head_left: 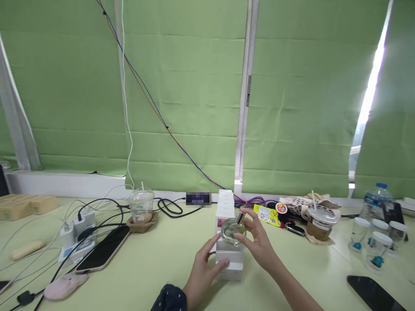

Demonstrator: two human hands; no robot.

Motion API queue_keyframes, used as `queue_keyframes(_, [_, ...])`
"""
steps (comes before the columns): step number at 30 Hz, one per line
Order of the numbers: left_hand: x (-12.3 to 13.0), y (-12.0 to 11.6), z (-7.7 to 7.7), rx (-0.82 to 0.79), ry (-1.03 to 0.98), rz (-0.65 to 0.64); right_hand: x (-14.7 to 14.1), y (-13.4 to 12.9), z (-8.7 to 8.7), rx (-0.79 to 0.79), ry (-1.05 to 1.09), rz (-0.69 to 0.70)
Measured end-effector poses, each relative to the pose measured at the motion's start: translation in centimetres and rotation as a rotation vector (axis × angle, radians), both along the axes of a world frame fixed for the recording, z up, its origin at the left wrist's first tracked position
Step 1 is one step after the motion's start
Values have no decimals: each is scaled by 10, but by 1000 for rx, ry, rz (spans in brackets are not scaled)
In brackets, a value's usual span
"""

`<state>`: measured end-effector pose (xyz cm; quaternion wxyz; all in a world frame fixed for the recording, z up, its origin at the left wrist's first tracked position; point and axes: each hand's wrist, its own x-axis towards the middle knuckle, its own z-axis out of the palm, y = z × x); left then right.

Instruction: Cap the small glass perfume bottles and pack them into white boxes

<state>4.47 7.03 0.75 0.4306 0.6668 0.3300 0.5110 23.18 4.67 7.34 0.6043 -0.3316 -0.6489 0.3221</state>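
Observation:
A round, clear glass perfume bottle (229, 232) with a shiny cap is pinched in my right hand (259, 242), tilted so the cap points up and right. Directly below it stands an open white box (229, 255), its inside partly hidden by the bottle. My left hand (205, 264) grips this box from the left, with the thumb on its front and the fingers along its side. Whether the bottle's base touches the box rim, I cannot tell. Behind the box, a row of white boxes (225, 203) runs back toward the wall.
To the left are a lidded plastic cup (142, 207), a black-screened phone (105, 249) and a power strip (76, 250) with tangled cables. On the right stand an iced drink cup (320, 222), several clear jars (378, 255) and a dark phone (374, 293). Green blinds (184, 86) hang behind.

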Motion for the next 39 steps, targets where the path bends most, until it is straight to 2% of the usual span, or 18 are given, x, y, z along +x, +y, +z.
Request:
queue_keyframes(6, [-2,3,-4,-22,-18,-40,-2,-2,-6,-33,-120,-5])
queue_keyframes(12, [1,-4,-1,-47,-123,-260,-4,-2,-12,-65,-67,75])
queue_keyframes(18, [5,-3,1,-105,-38,-92,-11,-5,-16,-54,-115,64])
queue_keyframes(29, [3,-1,-3,-93,-22,-81,-10,-6,-15,9,-306,-49])
queue_keyframes(39, [2,-1,-1,-75,-19,-65,-7,-4,-13,38,-361,-26])
